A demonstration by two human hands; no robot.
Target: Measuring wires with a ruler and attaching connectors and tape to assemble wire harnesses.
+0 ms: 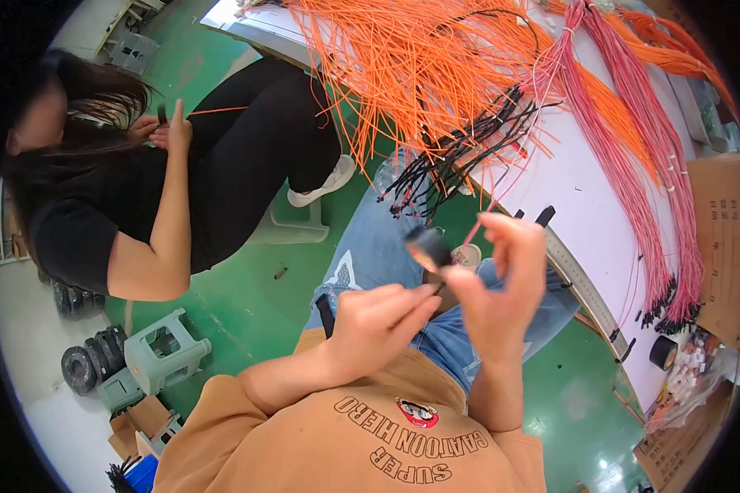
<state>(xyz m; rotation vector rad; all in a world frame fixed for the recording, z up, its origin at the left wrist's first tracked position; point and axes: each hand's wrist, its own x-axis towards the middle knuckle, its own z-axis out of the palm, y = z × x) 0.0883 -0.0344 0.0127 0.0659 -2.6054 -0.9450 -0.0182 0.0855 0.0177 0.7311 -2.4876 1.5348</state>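
A roll of black tape (427,248), smeared by motion, is above my lap at the thumb of my right hand (506,275). That hand has its thumb against the roll and its other fingers curled and raised. My left hand (382,322) is closed in a pinch just below the roll, on what looks like the dark end of a pink wire. A pink wire (472,232) comes down from the table edge between my hands. The exact contact at the fingertips is partly hidden and blurred.
Bundles of orange wires (419,62), black-sleeved wire ends (448,164) and pink wires (621,156) cover the white table (543,177). A steel ruler (580,271) lies along its edge; another tape roll (663,352) sits right. At left, a co-worker (99,197) handles an orange wire near stools (166,349).
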